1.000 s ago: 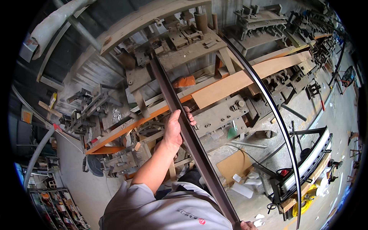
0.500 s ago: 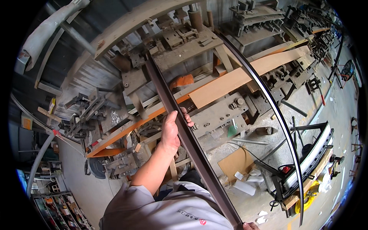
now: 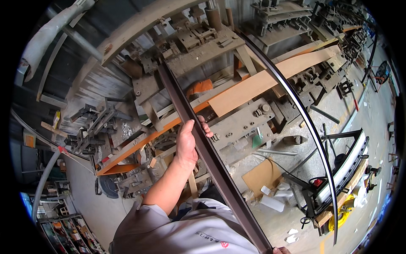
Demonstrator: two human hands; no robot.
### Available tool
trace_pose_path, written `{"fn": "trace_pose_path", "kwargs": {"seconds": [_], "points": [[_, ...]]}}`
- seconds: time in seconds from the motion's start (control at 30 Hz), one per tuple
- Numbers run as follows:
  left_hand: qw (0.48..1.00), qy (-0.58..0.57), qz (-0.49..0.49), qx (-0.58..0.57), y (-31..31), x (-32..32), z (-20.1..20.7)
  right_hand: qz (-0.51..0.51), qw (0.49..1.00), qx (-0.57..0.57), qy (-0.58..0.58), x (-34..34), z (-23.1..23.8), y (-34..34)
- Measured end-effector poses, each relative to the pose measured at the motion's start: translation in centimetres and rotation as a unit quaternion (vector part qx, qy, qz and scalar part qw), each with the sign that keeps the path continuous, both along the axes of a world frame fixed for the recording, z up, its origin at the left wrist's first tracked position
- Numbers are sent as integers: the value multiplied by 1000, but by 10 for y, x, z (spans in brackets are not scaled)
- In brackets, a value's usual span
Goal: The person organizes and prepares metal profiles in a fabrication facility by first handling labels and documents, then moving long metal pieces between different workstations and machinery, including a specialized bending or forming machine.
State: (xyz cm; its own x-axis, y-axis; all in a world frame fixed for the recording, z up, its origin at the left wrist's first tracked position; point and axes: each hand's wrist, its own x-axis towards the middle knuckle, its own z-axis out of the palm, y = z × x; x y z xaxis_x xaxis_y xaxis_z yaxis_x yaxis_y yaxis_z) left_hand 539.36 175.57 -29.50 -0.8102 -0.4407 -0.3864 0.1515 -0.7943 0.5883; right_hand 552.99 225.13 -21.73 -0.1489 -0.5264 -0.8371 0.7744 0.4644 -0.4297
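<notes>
A long dark brown metal profile (image 3: 213, 158) slants from the lower edge up to the worn press fixture (image 3: 198, 57) at the back. Its far end sits at the fixture's left part; how deep it goes in I cannot tell. My left hand (image 3: 186, 142) is closed round the profile about midway, thumb on the near side and fingertips showing on the other. At the lower edge only a bit of my right hand (image 3: 281, 250) shows, fingers against the near end of the profile; the rest is out of the picture.
A long strip (image 3: 306, 116) with a shiny edge curves down on the right. A tan board (image 3: 253, 95) lies across the orange-edged bench. Metal tooling (image 3: 91, 127) stands at left. On the floor are cardboard (image 3: 262, 175), white scraps, a black frame (image 3: 334, 178) and a yellow coil (image 3: 342, 213).
Hardly anything differs. The view has shifted slightly, and both hands keep their hold on the profile, its near end showing a little further right.
</notes>
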Motion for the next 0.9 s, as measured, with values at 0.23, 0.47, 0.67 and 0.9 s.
{"fn": "trace_pose_path", "kwargs": {"seconds": [0.23, 0.47, 0.67, 0.9], "points": [[1000, 6, -6, 2, 1, 0, 7, -1, 1000, 1, 5, 6, 4, -1], [1000, -4, -3, -10, -2, -2, -3, 1, 1000, 1, 14, 5, 4, -7], [999, 6, -25, -25, -4, 1, -6, 7, 1000, -2, 13, 7, 3, -8], [1000, -23, -4, -6, -12, -8, 11, 30, 1000, 0, 7, 9, 13, -10]]}}
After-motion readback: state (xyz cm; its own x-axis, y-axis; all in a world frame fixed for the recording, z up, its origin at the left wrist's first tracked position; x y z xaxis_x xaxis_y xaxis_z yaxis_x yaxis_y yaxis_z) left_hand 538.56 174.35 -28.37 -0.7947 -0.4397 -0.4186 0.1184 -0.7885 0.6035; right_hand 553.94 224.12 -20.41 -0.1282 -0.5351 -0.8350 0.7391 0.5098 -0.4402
